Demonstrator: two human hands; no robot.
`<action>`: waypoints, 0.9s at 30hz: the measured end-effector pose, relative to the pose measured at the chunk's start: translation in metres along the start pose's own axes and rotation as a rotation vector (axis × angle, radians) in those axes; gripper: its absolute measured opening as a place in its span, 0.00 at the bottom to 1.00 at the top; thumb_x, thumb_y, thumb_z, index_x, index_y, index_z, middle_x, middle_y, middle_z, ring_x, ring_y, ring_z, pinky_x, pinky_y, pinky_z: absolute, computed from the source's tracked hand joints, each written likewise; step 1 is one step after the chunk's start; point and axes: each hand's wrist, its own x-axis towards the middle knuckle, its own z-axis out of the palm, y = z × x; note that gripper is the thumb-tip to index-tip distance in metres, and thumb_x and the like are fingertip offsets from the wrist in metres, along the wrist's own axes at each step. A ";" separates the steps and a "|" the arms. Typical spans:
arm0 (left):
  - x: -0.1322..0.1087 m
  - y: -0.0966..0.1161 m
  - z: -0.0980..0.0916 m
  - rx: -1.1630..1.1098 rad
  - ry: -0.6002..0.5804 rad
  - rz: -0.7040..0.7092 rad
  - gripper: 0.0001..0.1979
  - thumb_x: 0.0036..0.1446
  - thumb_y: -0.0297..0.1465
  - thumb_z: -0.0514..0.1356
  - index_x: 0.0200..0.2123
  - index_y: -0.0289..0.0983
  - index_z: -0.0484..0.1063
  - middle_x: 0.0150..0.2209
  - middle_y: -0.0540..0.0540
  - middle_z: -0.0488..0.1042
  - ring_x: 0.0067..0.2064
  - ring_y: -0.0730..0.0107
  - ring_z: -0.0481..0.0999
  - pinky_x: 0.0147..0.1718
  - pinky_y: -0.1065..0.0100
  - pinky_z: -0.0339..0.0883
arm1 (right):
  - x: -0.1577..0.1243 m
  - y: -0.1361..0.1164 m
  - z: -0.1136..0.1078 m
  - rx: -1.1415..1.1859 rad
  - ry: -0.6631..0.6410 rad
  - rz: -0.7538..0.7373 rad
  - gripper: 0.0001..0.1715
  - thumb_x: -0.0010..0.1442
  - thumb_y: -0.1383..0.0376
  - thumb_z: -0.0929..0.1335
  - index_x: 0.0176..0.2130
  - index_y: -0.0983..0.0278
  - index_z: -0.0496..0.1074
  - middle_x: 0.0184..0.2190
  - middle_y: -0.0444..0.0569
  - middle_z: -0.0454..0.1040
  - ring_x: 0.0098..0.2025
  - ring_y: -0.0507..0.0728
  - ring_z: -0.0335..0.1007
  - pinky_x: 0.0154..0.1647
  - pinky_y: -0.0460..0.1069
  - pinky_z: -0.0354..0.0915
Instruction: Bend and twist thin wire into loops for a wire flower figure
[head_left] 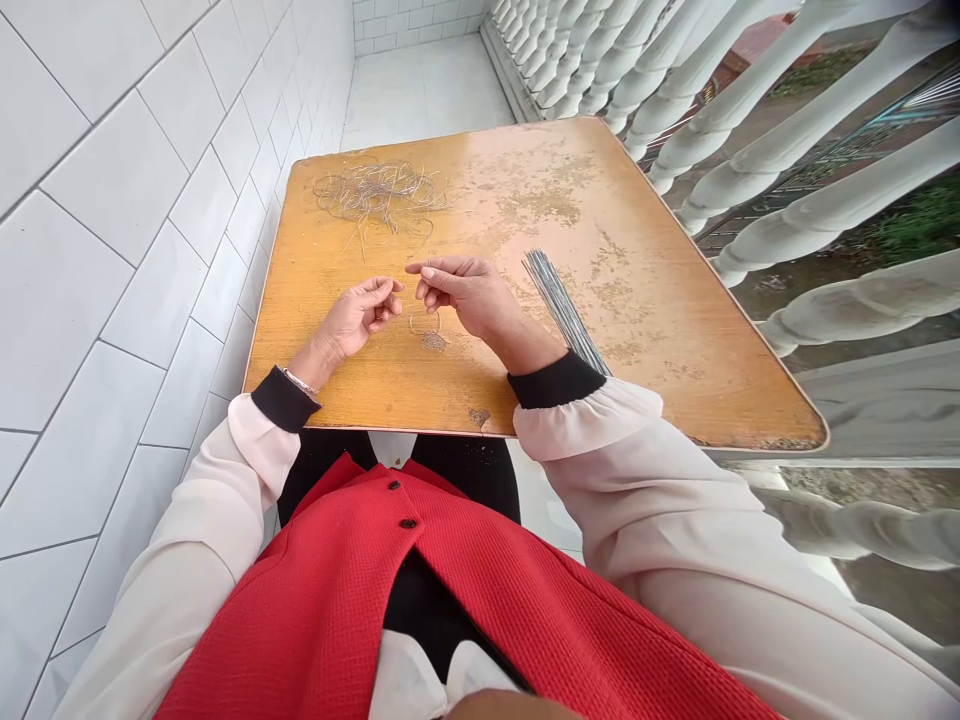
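Observation:
My right hand (461, 290) is over the table, thumb and forefinger pinched on a thin wire (430, 240). A short length of that wire stands up above the fingers, and a curved piece shows below them. Close beside it on the left, my left hand (360, 315) has its thumb and fingertips pressed together. Whatever lies between those fingertips is too fine to make out. Beyond the hands is a loose tangle of thin wires (382, 190). A bundle of straight grey wires (566, 310) lies to the right of my right hand, partly behind the forearm.
The worn wooden table (660, 350) has peeling patches and a rounded near right corner. A white tiled wall (157, 260) runs close along the left. White balusters (720, 180) line the right side, and pale floor (420, 90) extends beyond the far edge.

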 end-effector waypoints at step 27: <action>0.002 0.002 0.000 0.024 -0.070 0.039 0.05 0.61 0.24 0.64 0.31 0.34 0.73 0.19 0.56 0.69 0.19 0.85 0.64 0.19 0.80 0.51 | 0.001 0.012 0.000 0.099 -0.163 0.015 0.20 0.56 0.58 0.79 0.25 0.64 0.71 0.19 0.42 0.73 0.16 0.45 0.60 0.15 0.40 0.57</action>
